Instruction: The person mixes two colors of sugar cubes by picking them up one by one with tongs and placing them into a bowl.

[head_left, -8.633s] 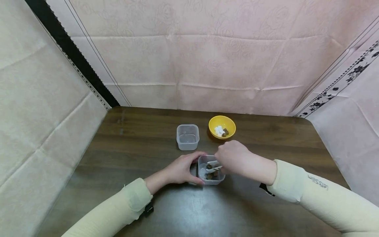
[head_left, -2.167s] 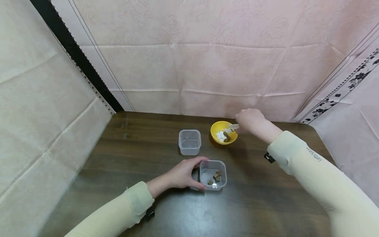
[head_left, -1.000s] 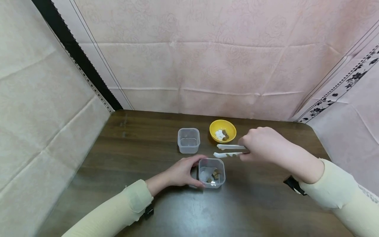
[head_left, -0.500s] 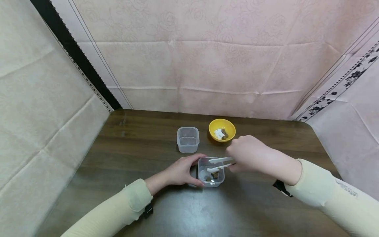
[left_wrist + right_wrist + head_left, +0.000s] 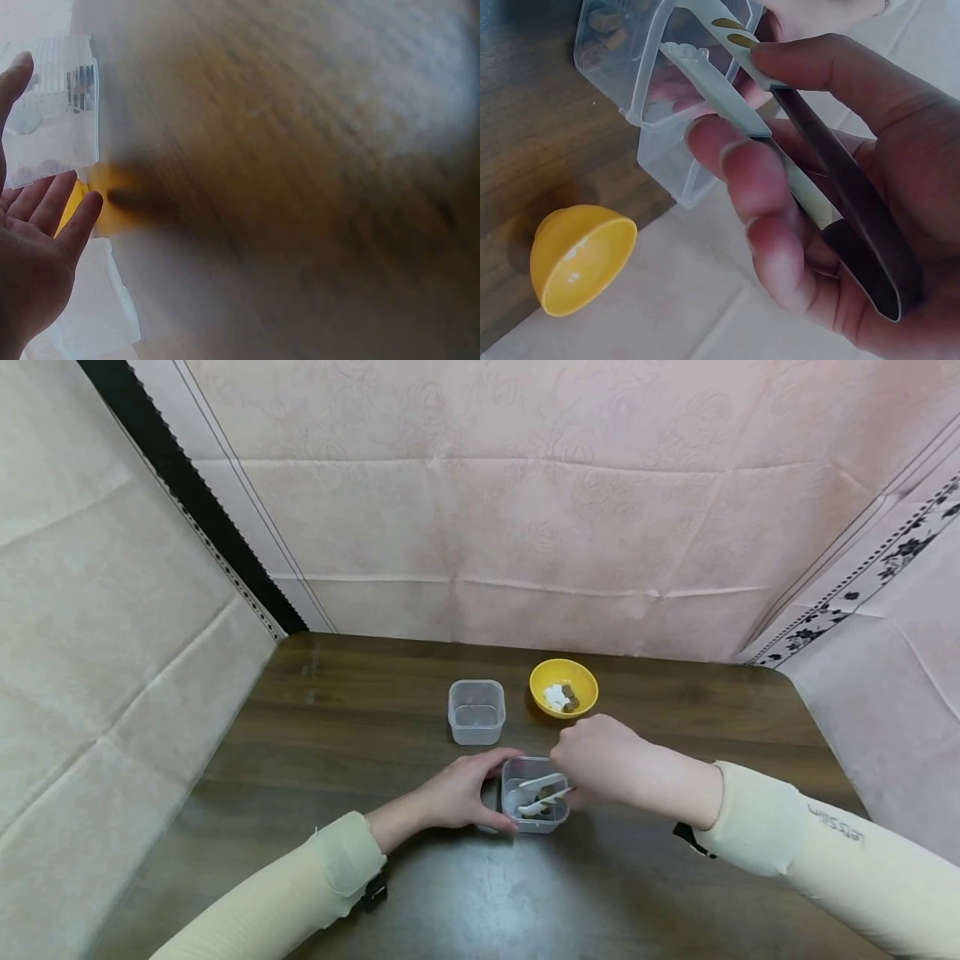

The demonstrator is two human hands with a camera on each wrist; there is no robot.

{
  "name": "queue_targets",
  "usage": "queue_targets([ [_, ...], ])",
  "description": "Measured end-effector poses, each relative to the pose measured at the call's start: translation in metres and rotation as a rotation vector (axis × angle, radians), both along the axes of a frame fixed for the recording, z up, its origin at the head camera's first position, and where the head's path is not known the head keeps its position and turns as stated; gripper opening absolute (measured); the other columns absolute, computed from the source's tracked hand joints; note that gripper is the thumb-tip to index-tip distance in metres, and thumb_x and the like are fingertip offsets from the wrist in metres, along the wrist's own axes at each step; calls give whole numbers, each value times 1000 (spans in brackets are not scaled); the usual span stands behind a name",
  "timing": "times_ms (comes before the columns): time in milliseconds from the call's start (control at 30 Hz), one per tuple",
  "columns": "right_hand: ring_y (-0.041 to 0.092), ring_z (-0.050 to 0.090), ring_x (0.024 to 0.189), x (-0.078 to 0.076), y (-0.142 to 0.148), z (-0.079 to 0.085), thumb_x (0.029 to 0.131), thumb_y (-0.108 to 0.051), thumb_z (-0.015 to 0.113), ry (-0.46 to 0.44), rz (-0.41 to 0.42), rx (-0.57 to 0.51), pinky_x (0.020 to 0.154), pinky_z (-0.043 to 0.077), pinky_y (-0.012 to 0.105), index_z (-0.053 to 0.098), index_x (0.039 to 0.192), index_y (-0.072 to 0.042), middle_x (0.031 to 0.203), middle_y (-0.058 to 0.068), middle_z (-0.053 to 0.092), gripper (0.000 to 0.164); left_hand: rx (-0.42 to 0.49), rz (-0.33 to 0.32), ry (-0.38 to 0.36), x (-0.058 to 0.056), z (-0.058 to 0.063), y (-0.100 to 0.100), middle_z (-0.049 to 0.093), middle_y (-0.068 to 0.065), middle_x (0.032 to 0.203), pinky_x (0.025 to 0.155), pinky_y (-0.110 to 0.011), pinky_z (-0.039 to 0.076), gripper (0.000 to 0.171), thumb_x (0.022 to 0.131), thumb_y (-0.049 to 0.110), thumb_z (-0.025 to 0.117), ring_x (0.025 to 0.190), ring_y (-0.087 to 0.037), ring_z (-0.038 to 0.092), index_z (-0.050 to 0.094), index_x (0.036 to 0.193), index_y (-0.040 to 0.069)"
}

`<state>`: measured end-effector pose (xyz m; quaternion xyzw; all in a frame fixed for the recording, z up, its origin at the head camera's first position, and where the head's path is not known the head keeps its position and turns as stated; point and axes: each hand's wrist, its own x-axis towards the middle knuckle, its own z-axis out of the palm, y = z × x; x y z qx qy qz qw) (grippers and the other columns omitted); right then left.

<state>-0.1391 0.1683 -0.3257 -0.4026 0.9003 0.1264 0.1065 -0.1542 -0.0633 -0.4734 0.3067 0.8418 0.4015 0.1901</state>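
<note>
My left hand holds the left side of a clear plastic container, thumb at its front corner and fingers at its back corner. Small brown cubes lie inside. My right hand grips small tongs with dark handles and white tips; thumb on one arm, fingers on the other. The tips reach down into the container, spread apart, close over the cubes. Behind it stands a yellow bowl with white pieces and brown cubes side by side.
A second clear container stands behind the held one, left of the bowl. Everything rests on a dark wooden table. Pale cloth hangs along its back edge and both sides.
My right hand brought the tongs from over the bowl back toward me and left, into the held container. More brown shows in the bowl than in the earliest frame. My left hand stays put.
</note>
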Motion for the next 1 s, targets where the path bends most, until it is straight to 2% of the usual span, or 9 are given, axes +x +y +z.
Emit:
queue_targets([
  [200, 13, 47, 52, 0, -3, -5, 82, -37, 92, -27, -21, 24, 50, 47, 24, 77, 81, -14, 60, -5, 61, 27, 2, -5, 12, 1, 0, 0, 59, 2, 152, 117, -43, 49, 91, 81, 40, 96, 136, -16, 59, 47, 157, 23],
  [433, 13, 47, 52, -2, -3, -9, 82, -36, 92, -44, -27, 26, 50, 46, 25, 77, 82, -13, 60, -6, 59, 27, 8, 3, -12, 2, 1, -1, 61, 2, 150, 117, -42, 49, 91, 81, 38, 96, 134, -13, 59, 47, 157, 25],
  [700, 13, 48, 52, -3, -3, -12, 81, -36, 93, -18, -3, 25, 50, 46, 24, 80, 85, -13, 62, -4, 63, 27, 18, -3, 9, -1, 2, 0, 62, 1, 148, 117, -41, 49, 92, 81, 38, 97, 133, -13, 59, 48, 157, 23],
  [1000, 14, 51, 54, -3, -10, -20, 79, -38, 94, 18, 37, 91, 52, 52, 24, 81, 86, -12, 67, -1, 69, 30, 5, -2, 5, 0, 1, -1, 62, 3, 149, 117, -40, 48, 92, 81, 37, 96, 135, -14, 59, 47, 157, 22],
])
